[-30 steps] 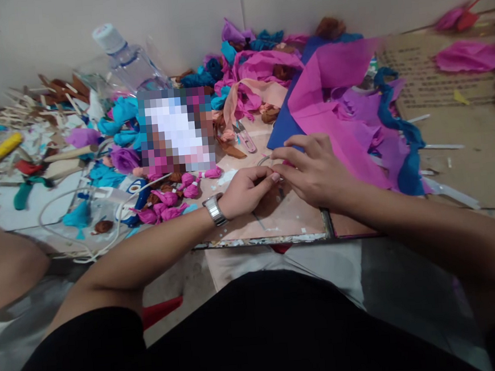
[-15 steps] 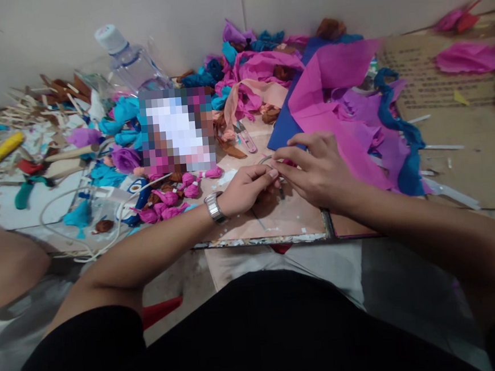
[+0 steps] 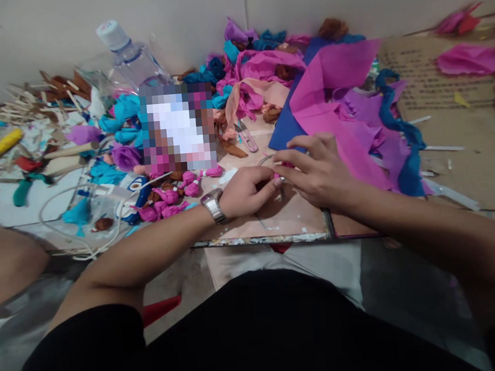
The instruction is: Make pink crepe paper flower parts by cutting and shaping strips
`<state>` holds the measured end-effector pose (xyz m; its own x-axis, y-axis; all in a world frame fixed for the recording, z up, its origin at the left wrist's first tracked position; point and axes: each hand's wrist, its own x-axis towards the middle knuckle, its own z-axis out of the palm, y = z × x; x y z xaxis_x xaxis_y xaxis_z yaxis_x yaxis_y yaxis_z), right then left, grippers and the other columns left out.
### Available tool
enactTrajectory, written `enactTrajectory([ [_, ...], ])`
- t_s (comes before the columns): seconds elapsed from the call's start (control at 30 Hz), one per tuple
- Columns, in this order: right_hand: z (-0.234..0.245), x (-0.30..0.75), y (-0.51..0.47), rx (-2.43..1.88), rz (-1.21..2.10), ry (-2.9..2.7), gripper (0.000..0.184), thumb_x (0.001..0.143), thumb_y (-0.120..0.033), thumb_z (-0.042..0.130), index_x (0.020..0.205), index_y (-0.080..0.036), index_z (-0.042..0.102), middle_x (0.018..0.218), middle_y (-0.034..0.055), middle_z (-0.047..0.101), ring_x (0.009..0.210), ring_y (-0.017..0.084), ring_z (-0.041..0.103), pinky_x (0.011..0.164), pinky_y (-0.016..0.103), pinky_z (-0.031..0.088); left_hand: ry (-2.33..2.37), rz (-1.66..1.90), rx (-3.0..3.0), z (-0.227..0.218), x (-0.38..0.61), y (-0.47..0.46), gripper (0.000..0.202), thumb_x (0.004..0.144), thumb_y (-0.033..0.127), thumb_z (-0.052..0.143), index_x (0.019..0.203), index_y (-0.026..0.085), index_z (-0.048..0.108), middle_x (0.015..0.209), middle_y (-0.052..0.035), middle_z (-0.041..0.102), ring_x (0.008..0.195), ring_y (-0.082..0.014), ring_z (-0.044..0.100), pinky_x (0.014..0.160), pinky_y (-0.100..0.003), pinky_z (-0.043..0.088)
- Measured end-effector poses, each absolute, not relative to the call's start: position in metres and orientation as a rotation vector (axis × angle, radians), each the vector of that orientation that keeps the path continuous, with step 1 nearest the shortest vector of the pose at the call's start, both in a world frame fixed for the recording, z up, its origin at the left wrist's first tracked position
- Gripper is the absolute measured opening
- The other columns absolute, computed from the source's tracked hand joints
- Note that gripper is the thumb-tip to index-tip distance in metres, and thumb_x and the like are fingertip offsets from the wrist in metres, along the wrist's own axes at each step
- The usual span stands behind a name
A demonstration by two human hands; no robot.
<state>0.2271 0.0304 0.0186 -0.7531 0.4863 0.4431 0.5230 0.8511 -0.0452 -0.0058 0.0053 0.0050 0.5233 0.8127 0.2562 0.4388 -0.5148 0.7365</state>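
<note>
My left hand, with a metal watch on the wrist, is curled shut over the pink board. Its fingertips pinch a small pink paper piece together with my right hand. My right hand's fingers are bent and pressed onto the same piece. A thin grey wire curves out just above the fingertips. What exactly lies inside the fingers is mostly hidden. Small rolled pink paper buds lie just left of my left hand.
Large magenta, purple and blue paper sheets lie behind my right hand. A clear water bottle lies at the back left among wooden sticks. Small snips, a white cable and a cardboard sheet are nearby. A blurred patch covers part of the middle.
Both hands stayed over the same spot; the fingertips shifted slightly and closed tighter on the small pink piece. The view moved a little.
</note>
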Motion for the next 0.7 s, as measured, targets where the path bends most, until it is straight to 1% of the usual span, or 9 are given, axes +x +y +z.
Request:
enactTrajectory([
  [0.1,0.018,0.227,0.031,-0.769,-0.063,-2.568,0.033,0.108,-0.034,0.051,0.134,-0.04,0.07,0.144,0.0008,0.07,0.137,0.034,0.055,0.11,0.059,0.039,0.997,0.634,2.7,0.007,-0.014,0.012,0.039,0.103,0.047,0.054,0.089,0.016,0.073,0.082,-0.01,0.07,0.07,-0.0187,0.06,0.064,-0.033,0.04],
  [0.17,0.016,0.226,0.032,-0.76,-0.05,-2.542,0.035,0.107,-0.033,0.052,0.136,-0.043,0.07,0.141,0.0007,0.071,0.137,0.035,0.055,0.109,0.061,0.041,0.974,0.488,2.939,0.009,-0.018,0.018,0.04,0.103,0.047,0.055,0.089,0.016,0.075,0.082,-0.0115,0.069,0.07,-0.0205,0.059,0.064,-0.036,0.039],
  [0.27,0.015,0.225,0.032,-0.731,-0.032,-2.532,0.039,0.106,-0.031,0.053,0.139,-0.046,0.068,0.142,0.0004,0.07,0.136,0.035,0.056,0.11,0.062,0.041,0.951,0.299,3.127,0.011,-0.019,0.024,0.039,0.107,0.04,0.05,0.089,0.015,0.075,0.083,-0.013,0.07,0.072,-0.0229,0.058,0.065,-0.038,0.038],
  [0.43,0.014,0.225,0.031,-0.721,-0.055,-2.534,0.04,0.106,-0.028,0.056,0.14,-0.045,0.067,0.142,-0.0002,0.07,0.136,0.033,0.055,0.111,0.062,0.041,0.889,0.182,3.147,0.012,-0.019,0.026,0.033,0.107,0.034,0.052,0.092,0.014,0.074,0.09,-0.0147,0.07,0.076,-0.0238,0.055,0.068,-0.04,0.039],
  [0.57,0.013,0.225,0.032,-0.723,-0.044,-2.522,0.037,0.104,-0.028,0.06,0.136,-0.045,0.069,0.14,0.0001,0.071,0.137,0.033,0.055,0.111,0.061,0.041,0.916,0.204,3.05,0.011,-0.02,0.025,0.034,0.106,0.035,0.054,0.088,0.013,0.073,0.087,-0.014,0.069,0.07,-0.021,0.051,0.065,-0.039,0.036],
  [0.7,0.014,0.225,0.032,-0.711,-0.099,-2.532,0.033,0.105,-0.027,0.059,0.13,-0.043,0.073,0.137,0.0009,0.072,0.136,0.033,0.056,0.109,0.061,0.041,0.968,0.32,2.949,0.012,-0.02,0.023,0.033,0.104,0.034,0.057,0.082,0.014,0.073,0.083,-0.0118,0.068,0.068,-0.0192,0.052,0.063,-0.036,0.034],
])
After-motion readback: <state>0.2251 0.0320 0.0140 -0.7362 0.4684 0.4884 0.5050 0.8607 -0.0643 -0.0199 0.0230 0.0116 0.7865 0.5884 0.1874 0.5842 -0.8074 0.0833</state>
